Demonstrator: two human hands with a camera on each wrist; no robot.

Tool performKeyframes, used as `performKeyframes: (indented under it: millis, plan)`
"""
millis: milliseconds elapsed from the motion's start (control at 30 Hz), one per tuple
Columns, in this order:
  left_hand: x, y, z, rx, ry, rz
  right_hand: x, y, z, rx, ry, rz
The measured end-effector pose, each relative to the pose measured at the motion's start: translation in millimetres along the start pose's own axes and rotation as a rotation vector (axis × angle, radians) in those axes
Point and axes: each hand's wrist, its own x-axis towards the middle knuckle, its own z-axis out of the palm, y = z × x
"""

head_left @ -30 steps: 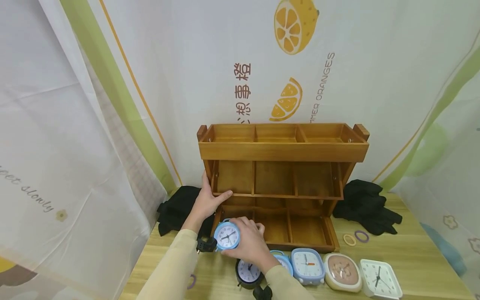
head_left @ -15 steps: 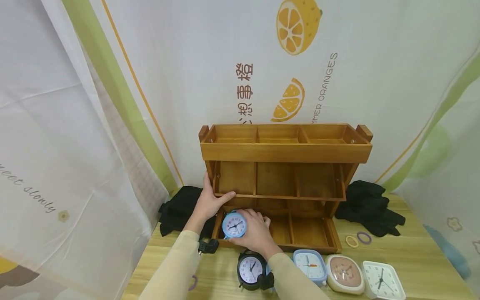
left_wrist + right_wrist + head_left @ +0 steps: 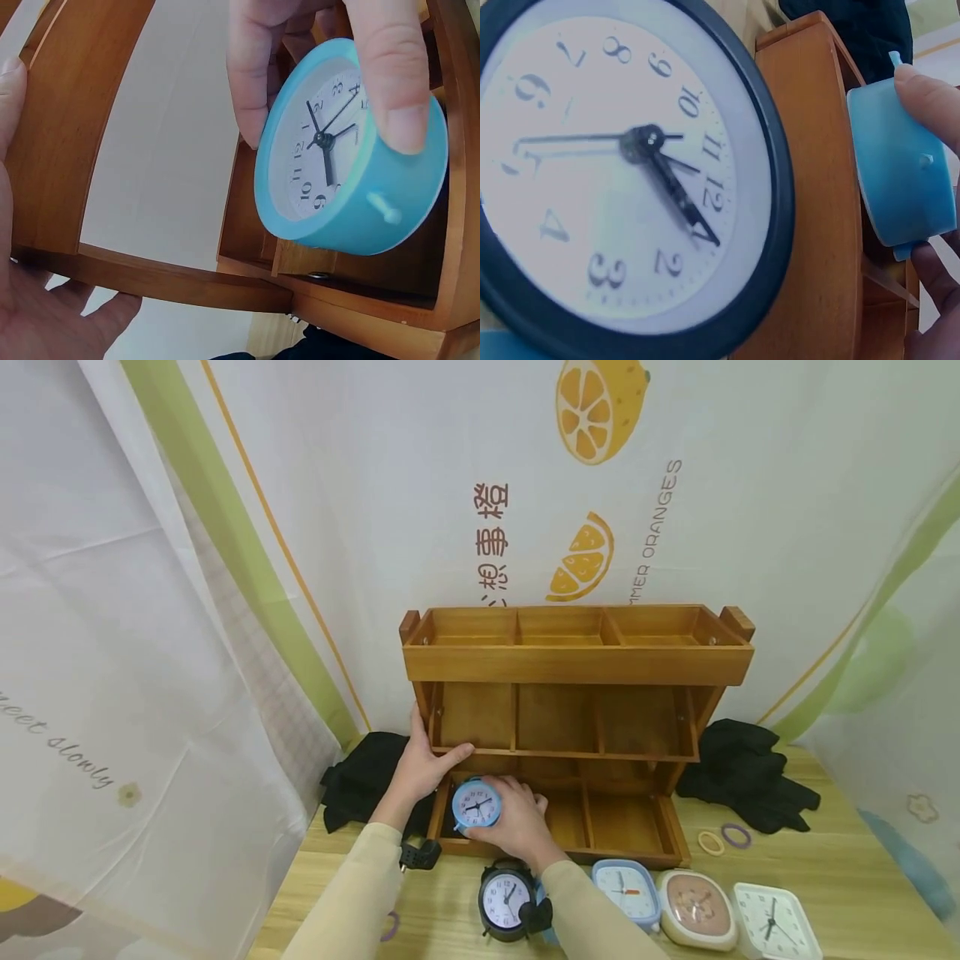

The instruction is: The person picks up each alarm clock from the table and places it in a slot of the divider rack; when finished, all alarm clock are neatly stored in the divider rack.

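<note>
My right hand (image 3: 519, 817) holds a round light-blue alarm clock (image 3: 477, 804) by its sides, its face tilted up. The clock is at the bottom left compartment of a tiered wooden organizer box (image 3: 577, 667); in the left wrist view its lower part sits inside the compartment walls. My left hand (image 3: 422, 768) grips the organizer's left side, thumb along the front edge of the middle tray and fingers behind the side. A black round alarm clock (image 3: 506, 900) stands on the table below my right wrist, filling much of the right wrist view.
Right of the black clock are a blue square clock (image 3: 626, 891), a beige rounded clock (image 3: 697, 910) and a white square clock (image 3: 776, 922). Another blue clock is mostly hidden by my right sleeve. Black cloths (image 3: 746, 777) flank the organizer; yellow (image 3: 711, 843) and purple (image 3: 737, 836) rings lie right.
The right hand has carried the blue clock up and rightward, from before the organizer to its bottom left compartment. The black clock is now less covered. The left hand keeps its grip.
</note>
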Motion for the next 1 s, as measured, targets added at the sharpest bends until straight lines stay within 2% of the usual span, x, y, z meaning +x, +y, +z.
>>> performKeyframes:
  millis: [367, 733, 1000]
  plan:
    - [-1.4, 3.4, -1.2, 0.002, 0.005, 0.001, 0.3, 2.7, -0.4, -0.027, -0.044, -0.021]
    - [-2.6, 3.4, -0.6, -0.001, 0.003, -0.005, 2.1, 5.9, 7.5, -0.046, -0.096, 0.035]
    - [-0.8, -0.1, 0.2, 0.0, 0.0, 0.004, 3.8, 7.7, 7.3, -0.073, -0.136, 0.037]
